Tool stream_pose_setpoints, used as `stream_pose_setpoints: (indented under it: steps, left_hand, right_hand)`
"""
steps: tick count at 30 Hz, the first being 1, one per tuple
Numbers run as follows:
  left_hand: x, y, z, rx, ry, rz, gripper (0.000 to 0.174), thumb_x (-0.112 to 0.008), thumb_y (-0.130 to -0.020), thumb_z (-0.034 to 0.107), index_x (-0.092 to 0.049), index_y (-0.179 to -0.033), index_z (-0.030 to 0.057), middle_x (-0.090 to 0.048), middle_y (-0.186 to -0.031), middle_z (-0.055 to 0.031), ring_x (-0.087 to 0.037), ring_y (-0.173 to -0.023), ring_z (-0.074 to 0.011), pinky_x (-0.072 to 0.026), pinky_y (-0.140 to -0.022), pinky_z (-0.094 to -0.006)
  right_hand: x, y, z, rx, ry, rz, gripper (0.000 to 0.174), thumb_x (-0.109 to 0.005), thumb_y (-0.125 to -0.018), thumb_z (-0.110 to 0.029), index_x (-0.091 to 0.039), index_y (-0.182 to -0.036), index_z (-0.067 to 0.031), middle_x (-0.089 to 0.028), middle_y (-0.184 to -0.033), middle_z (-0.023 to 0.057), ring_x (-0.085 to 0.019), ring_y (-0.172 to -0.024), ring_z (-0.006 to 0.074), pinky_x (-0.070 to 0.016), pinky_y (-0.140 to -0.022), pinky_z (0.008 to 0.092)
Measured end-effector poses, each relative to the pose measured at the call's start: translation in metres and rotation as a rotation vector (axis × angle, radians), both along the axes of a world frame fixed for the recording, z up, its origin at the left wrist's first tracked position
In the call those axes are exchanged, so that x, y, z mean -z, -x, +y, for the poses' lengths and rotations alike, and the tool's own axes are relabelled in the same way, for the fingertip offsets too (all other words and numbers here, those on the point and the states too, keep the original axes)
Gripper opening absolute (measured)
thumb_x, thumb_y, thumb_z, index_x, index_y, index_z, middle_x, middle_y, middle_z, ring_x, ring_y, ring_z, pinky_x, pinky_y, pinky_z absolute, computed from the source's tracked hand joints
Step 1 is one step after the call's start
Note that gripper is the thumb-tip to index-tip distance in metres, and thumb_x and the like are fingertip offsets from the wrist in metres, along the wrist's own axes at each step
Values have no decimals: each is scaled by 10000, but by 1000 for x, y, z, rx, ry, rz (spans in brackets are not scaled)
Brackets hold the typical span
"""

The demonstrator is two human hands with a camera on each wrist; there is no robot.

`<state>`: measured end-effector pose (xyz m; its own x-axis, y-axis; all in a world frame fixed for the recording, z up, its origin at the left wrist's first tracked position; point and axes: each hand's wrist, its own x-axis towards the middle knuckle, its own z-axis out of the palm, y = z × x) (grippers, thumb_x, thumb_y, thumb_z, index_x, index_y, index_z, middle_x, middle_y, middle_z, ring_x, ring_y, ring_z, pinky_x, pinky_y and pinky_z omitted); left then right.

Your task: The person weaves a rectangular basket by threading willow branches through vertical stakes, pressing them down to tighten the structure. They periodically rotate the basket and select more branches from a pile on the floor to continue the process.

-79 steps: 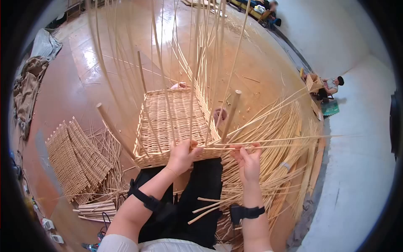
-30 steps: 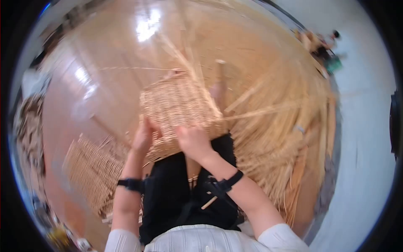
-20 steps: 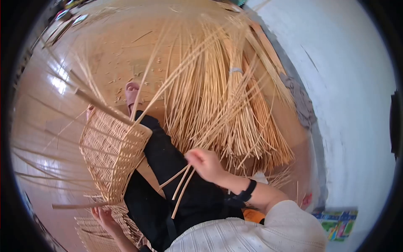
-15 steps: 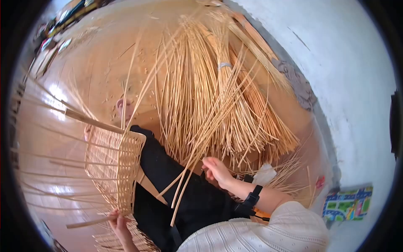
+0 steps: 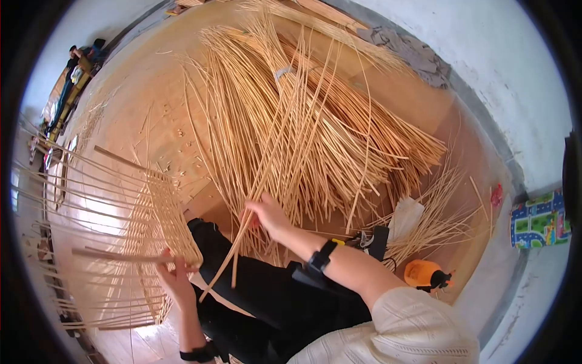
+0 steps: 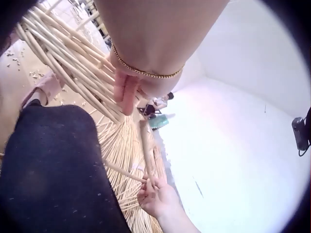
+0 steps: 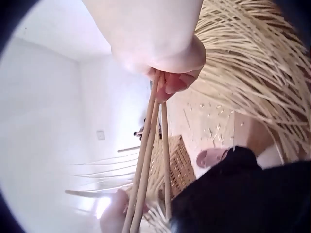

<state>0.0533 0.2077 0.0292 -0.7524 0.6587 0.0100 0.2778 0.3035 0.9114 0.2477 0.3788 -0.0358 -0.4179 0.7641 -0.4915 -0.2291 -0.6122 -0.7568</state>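
Note:
A woven wicker basket (image 5: 173, 230) with tall upright stakes lies tipped on its side by the person's knees in the head view. My left hand (image 5: 176, 284) grips it at a near corner, around the base of a thick corner post (image 5: 118, 255). In the left wrist view its fingers (image 6: 127, 94) curl beside the woven edge (image 6: 73, 63). My right hand (image 5: 270, 218) holds a few long willow rods (image 7: 146, 160) over the right thigh; their butt ends point down toward the lap. The rods' upper ends overlap the large bundle (image 5: 315, 121) on the floor.
The loose bundle of rods fans across the floor ahead. Offcuts (image 5: 433, 227), a white scrap (image 5: 405, 218) and an orange bottle (image 5: 421, 273) lie to the right. A colourful patterned piece (image 5: 536, 221) is by the wall (image 5: 497, 79). Someone sits far left.
Both hands were at the basket rim; the right hand has moved away to the rods and now grips them. The basket has turned onto its side, and the view has swung right.

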Motion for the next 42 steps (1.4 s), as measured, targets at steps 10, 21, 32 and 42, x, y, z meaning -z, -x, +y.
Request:
stream_pose_setpoints:
  steps: [10, 21, 32, 42]
  left_hand:
    - [21, 1, 67, 505, 409, 341, 271, -616, -943, 174, -561, -1109, -33, -487, -1373, -216, -661, -928, -244, -524, -794, -342]
    - [-7, -40, 52, 459, 379, -754, 171, -502, -1009, 163, -522, -1073, 6, -524, -637, -37, -464, -448, -85, -365, -428, -196]
    - [3, -23, 8, 338, 298, -988, 256, -485, -1011, 149, -530, -1160, -54, -543, -654, -85, -506, -497, -134, -421, -490, -235]
    - [5, -36, -1, 339, 277, -1150, 310, -458, -1029, 189, -508, -1213, -56, -599, -720, -117, -538, -518, -160, -458, -508, -254]
  right_hand:
    - [22, 4, 21, 163, -425, -78, 272, -532, -1003, -268, -435, -1091, -29, -583, -697, 54, -552, -542, 96, -438, -449, 220]
    - [119, -23, 34, 225, -129, -399, 396, -495, -994, -287, -502, -1253, 12, -649, -913, 114, -623, -724, 169, -490, -625, 294]
    - [227, -21, 121, 348, 104, -785, 1137, -770, -769, -495, -95, -1524, 21, -367, -1457, 263, -493, -1249, 366, -435, -1003, 439]
    - [162, -53, 146, 595, -120, -645, 227, -513, -977, -196, -532, -1052, 17, -541, -711, 91, -522, -527, 178, -435, -490, 353]
